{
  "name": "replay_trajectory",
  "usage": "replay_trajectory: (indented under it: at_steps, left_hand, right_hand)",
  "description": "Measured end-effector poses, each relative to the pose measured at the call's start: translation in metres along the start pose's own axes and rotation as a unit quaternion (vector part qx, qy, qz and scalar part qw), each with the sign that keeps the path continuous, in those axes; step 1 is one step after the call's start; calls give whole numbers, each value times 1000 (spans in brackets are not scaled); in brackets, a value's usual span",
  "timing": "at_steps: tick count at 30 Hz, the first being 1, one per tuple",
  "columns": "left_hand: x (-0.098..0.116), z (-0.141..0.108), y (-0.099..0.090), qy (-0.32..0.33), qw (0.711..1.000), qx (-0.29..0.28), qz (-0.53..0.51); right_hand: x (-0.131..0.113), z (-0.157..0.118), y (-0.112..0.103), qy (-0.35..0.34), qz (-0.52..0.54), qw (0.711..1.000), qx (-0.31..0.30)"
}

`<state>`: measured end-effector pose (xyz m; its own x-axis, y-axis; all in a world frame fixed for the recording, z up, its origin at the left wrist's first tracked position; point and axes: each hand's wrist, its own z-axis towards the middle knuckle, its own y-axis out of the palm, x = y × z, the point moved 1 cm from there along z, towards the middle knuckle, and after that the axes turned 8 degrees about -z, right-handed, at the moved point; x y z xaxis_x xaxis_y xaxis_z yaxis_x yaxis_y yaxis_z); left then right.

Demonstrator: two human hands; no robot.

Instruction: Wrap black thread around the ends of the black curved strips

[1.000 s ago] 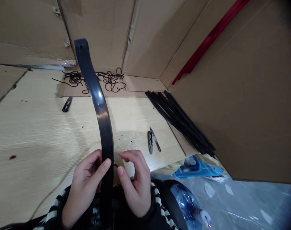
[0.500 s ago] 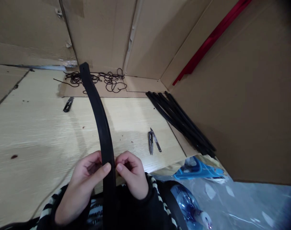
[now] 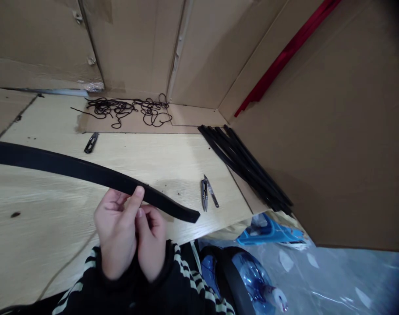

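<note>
A long, flat black strip (image 3: 71, 168) runs from the left edge of the view to its squared end right of my hands. My left hand (image 3: 118, 227) is closed on it, thumb on the front face and fingers behind. Just below the strip's lower edge, my right hand (image 3: 152, 243) is curled in a pinch against my left thumb. Whatever lies between its fingertips, if anything, is hidden. Thread snips (image 3: 204, 194) and a slim blade (image 3: 212, 192) lie on the table beyond the strip's end.
Another pair of snips (image 3: 91, 143) rests farther back. Tangled dark cord (image 3: 120, 109) lies along the cardboard wall (image 3: 133, 48). Several black strips (image 3: 245, 168) are bunched at the right, by a cardboard panel (image 3: 333, 131). Below the table edge is a clear blue bottle (image 3: 252, 271).
The strip has swung from pointing away from me to lying crosswise, its near end now at the right. My hands have come close together, the right one moving left.
</note>
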<state>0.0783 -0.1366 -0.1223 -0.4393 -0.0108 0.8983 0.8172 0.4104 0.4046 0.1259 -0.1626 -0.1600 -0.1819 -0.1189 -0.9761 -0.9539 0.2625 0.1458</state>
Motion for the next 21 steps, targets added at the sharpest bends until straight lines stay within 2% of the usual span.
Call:
replay_trajectory:
  at_steps: [1,2,3,5,7,9,14,18,21]
  left_hand:
    - [1,2,0,10,1000,8,19]
    - [2,4,0,20,999,13,38]
    - [3,5,-1,30,998,16,54]
    - [4,6,-1,53,996,18,72]
    - [3,5,-1,74,994,21,73]
    - [1,5,-1,84,994,18,68]
    - [-4,5,-4,60,996,-27,59]
    - [-7,10,-8,40,995,-78,52]
    - [-8,14,-10,25,993,-103,48]
  right_hand:
    - [-4,-1,-1,-62,-74,995,3]
    - [-10,-2,-4,-140,-165,976,10]
    - [-15,-3,-7,-225,-261,939,20]
    - [-28,-4,-15,-366,-415,832,53]
    - [-40,-3,-24,-445,-505,735,78]
    - [-53,-1,-31,-485,-548,677,73]
    - [-82,6,-42,-546,-578,606,29]
    - [-92,22,-45,-579,-610,540,-6]
    - [-93,35,-47,-584,-619,523,-30]
